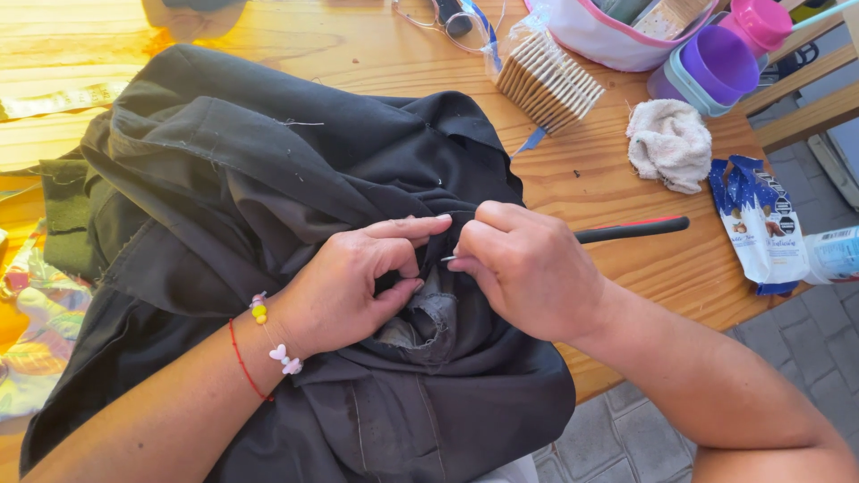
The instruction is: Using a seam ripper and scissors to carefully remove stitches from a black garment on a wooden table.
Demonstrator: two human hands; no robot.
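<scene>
Hands (pixel 438 268) hide needle (pixel 447 258) in black garment (pixel 268 188).

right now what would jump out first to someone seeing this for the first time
The big black garment heaped over the wooden table fills most of the view. At its middle, the left hand pinches a fold while the right hand holds a thin needle to the cloth. At the top right sit a stack of crackers and a crumpled white cloth.

Matt black cloth garment (pixel 268 206) with frayed seams lies on a glossy varnished wood table (pixel 626 259), beside a nubby white towelling rag (pixel 669 143), shiny plastic wrapper (pixel 761 224) and smooth purple plastic cup (pixel 716 63).
</scene>
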